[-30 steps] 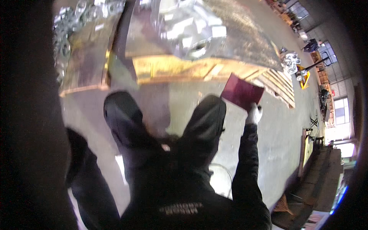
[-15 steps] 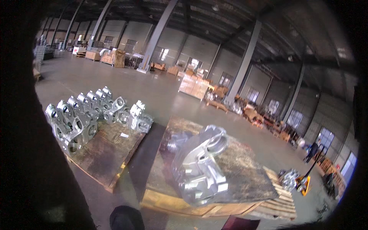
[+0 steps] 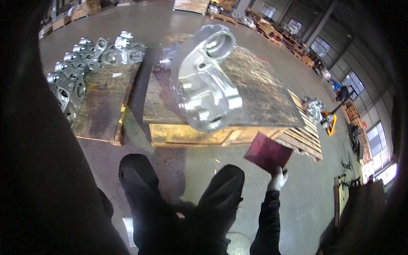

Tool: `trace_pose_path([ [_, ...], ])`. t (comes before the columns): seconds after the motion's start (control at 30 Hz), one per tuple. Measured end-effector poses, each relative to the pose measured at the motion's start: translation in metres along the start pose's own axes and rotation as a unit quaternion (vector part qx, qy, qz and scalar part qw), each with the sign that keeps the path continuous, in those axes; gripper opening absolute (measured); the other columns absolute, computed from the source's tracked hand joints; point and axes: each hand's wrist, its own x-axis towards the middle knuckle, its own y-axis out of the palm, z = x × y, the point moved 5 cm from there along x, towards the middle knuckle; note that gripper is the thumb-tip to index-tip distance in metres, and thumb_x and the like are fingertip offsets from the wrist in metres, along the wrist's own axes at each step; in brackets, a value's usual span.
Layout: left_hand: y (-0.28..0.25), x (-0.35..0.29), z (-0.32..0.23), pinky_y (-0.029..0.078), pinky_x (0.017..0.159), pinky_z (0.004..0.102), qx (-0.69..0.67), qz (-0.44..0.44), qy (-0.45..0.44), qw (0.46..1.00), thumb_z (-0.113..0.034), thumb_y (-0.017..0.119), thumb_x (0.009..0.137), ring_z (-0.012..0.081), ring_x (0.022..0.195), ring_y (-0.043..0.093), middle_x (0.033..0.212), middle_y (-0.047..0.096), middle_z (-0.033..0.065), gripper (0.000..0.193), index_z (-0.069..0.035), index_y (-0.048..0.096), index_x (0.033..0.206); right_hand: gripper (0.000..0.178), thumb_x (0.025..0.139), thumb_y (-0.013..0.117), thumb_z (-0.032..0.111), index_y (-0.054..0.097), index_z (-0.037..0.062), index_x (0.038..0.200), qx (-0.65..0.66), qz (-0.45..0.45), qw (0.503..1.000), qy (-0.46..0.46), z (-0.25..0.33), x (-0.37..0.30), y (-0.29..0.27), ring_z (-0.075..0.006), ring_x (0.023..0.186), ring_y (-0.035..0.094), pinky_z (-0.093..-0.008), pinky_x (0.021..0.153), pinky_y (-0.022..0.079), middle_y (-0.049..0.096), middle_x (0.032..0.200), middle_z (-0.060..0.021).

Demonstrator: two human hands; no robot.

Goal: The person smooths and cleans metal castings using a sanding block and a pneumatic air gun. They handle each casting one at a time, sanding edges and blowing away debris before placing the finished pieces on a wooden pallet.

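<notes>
My right hand (image 3: 278, 179), in a whitish glove, grips the lower corner of a dark red, square-edged sheet (image 3: 268, 152). The fingers are closed at that corner, partly hidden by the sheet. It is held at the front right of a wooden platform (image 3: 265, 100). On that platform stands a large silvery metal casting (image 3: 206, 80), with a round bore at the top and a wider ribbed body below. A smaller metal piece (image 3: 166, 60) shows behind its left side, partly hidden. The sheet and the casting are apart. My left hand is out of sight.
A second wooden platform (image 3: 100, 104) at the left bears several similar castings (image 3: 80, 55). Slatted pallets (image 3: 304, 134) jut out at the right. Beyond them are a yellow pallet truck (image 3: 329, 123), more metal parts (image 3: 313, 109) and a person (image 3: 342, 92). My knees are below.
My view has tilted down, so the platforms and castings sit higher. My right hand and forearm have come into view with the red sheet, of which only an edge showed before.
</notes>
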Motion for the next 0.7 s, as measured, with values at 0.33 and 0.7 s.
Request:
trace_pose_path([
  [0.33,0.123,-0.141,-0.147,0.044,0.099,0.0395,-0.349,0.29,-0.091,0.886,-0.018,0.061,0.094,0.0303,0.117,0.058,0.125,0.06,0.0188,0.04,0.001,0.055,0.13,0.055,0.08,0.057,-0.001,0.05,0.0046,0.134,0.262,0.19,0.927,0.19,0.056,-0.035,0.062,-0.0216,0.092,0.063,-0.0334,0.075,0.055,0.063,0.109,-0.0072],
  [0.7,0.198,-0.271,-0.114,0.04,0.108,0.0371,-0.567,0.368,-0.44,0.591,-0.037,0.067,0.095,0.0231,0.122,0.051,0.13,0.053,0.0109,0.065,-0.003,0.038,0.141,0.043,0.103,0.047,0.024,0.048,0.004,0.141,0.066,0.483,0.856,0.172,0.035,-0.167,0.183,-0.02,0.101,0.063,-0.0334,0.089,0.05,0.061,0.126,-0.0096],
])
